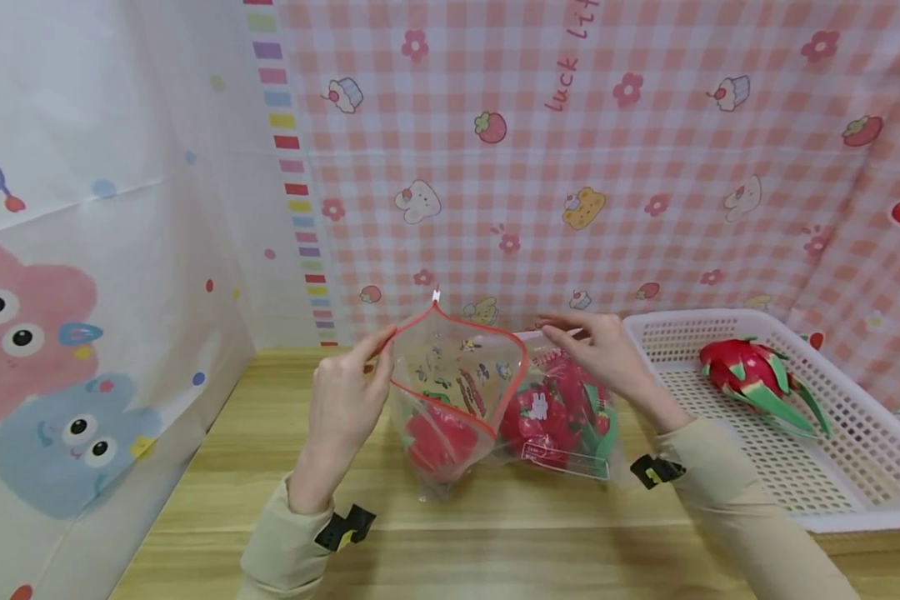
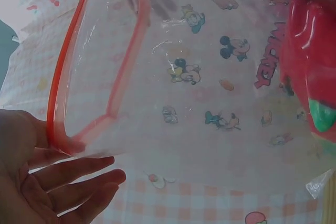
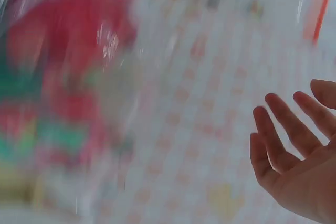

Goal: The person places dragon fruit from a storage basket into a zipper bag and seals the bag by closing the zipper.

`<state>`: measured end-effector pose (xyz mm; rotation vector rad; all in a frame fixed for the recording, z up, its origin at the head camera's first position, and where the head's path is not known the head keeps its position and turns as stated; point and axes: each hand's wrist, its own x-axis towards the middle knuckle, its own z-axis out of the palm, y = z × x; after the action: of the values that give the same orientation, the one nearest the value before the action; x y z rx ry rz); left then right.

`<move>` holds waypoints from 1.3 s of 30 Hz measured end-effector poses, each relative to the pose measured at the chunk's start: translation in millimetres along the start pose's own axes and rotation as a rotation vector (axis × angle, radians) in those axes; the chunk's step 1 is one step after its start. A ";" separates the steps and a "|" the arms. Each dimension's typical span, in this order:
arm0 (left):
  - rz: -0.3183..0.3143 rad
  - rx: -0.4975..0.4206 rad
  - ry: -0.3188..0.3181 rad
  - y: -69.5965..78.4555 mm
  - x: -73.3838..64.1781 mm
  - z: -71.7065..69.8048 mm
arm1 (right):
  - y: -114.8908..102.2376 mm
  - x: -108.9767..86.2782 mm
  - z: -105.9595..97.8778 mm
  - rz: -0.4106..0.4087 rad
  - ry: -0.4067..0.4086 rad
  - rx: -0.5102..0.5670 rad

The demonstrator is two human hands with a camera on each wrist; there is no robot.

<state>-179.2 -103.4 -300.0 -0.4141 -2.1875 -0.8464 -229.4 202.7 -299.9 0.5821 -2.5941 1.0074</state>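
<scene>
Clear plastic printed with cartoon figures forms the zip bag (image 1: 457,400), which is held upright above the wooden desk (image 1: 495,533) with its red-edged mouth spread open and a red toy fruit (image 1: 438,442) seen inside. Its left rim is pinched by the left hand (image 1: 345,408), while the right hand (image 1: 603,350) is kept just beside the far rim, fingers spread and holding nothing. A second bag (image 1: 562,421) of red fruit lies behind, and a dragon fruit (image 1: 757,375) is placed in the white basket (image 1: 855,467).

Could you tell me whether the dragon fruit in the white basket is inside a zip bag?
No, the dragon fruit lies bare in the white basket, apart from the zip bag that the left hand pinches.
</scene>
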 end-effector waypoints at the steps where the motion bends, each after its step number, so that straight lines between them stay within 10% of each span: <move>1: 0.005 0.002 0.002 -0.1 -0.1 0.0 | 8.6 1.3 -9.0 0.005 0.018 -0.047; 10: 0.025 -0.003 0.008 -2.2 -0.4 0.4 | 129.3 -12.4 -96.9 0.312 -0.017 -0.383; 17: 0.024 -0.011 -0.012 -2.8 -1.5 0.3 | 204.7 -58.5 -117.7 0.487 -0.101 -0.456; 27: 0.026 -0.013 -0.017 -1.8 -1.4 -0.7 | 231.6 -80.9 -107.6 0.632 -0.127 -0.435; 39: 0.029 -0.025 -0.018 -4.6 -0.8 0.1 | 237.2 -86.8 -101.4 0.577 -0.102 -0.419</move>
<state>-181.1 -106.7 -302.6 -0.4665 -2.1840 -0.8580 -252.2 455.0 -399.2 -0.2407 -3.0116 0.5371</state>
